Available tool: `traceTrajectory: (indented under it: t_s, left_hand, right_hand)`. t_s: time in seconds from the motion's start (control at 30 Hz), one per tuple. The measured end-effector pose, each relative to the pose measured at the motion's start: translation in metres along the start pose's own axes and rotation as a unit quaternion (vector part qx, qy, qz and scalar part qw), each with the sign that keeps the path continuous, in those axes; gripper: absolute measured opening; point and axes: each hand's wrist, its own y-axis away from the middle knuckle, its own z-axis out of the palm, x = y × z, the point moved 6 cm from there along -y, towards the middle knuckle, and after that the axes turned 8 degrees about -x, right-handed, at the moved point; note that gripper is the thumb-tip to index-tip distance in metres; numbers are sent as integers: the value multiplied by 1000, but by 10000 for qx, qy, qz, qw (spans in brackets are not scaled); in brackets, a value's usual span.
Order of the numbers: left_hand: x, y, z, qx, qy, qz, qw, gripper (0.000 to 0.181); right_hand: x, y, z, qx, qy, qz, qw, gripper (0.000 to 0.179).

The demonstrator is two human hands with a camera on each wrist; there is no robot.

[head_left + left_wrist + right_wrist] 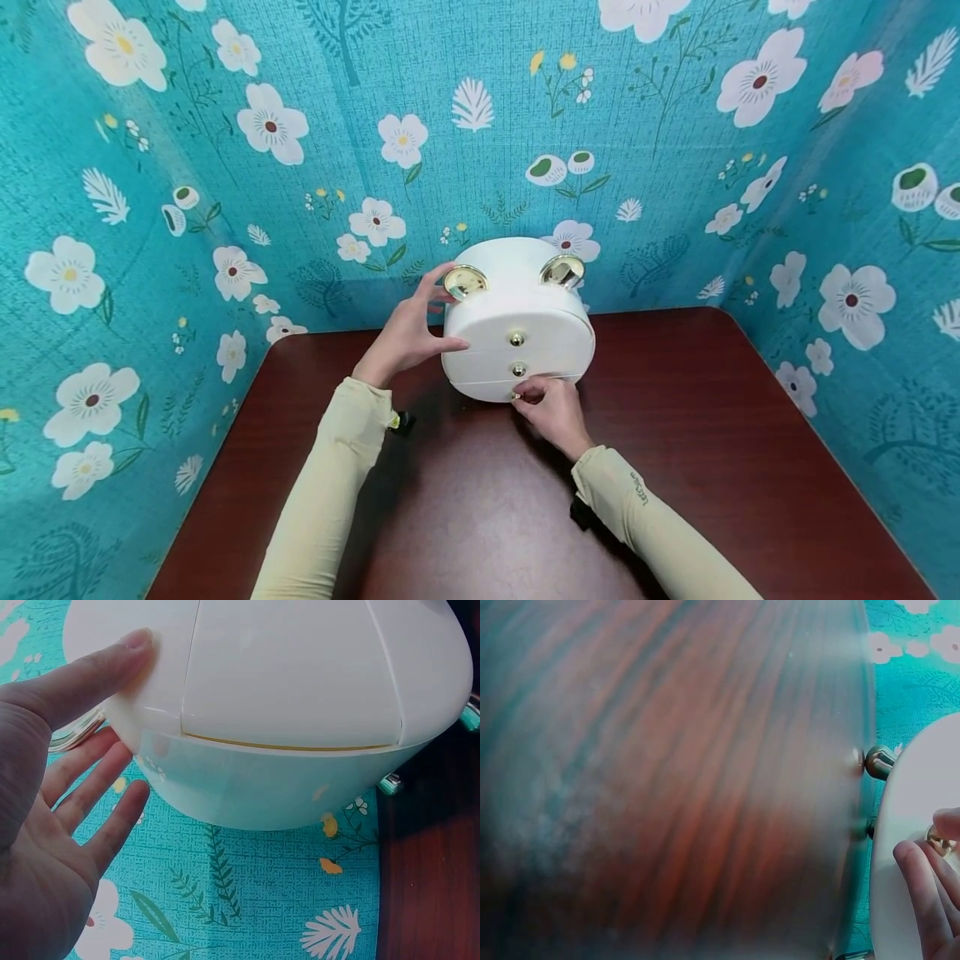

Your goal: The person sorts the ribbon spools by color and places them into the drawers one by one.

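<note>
A white rounded drawer box [480,333] stands on the table, with two gold ear-shaped parts [465,282] on top and gold knobs down its front. My left hand [405,333] spreads around its left side; the thumb [112,667] lies against the white front, and the fingers reach back beside the left ear. Low on the front, my right hand [557,414] pinches the bottom knob [939,841] between thumb and fingers. The middle knob [518,369] and top knob [516,339] are uncovered above it. Thin seams separate the drawers in the front.
The dark red-brown table [675,450] carries the box near its back edge. Blue flowered cloth [322,192] hangs close behind the box and on both sides. Pale sleeves cover both arms, with a small black device [403,423] at the left wrist.
</note>
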Motion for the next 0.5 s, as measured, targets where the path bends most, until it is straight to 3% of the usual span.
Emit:
traceTrajectory:
  t_s: [0.5]
  left_hand:
    - [-2, 1, 3, 4, 79, -24, 10000, 115]
  right_hand:
    - [0, 1, 0, -10, 4, 9, 10000, 13]
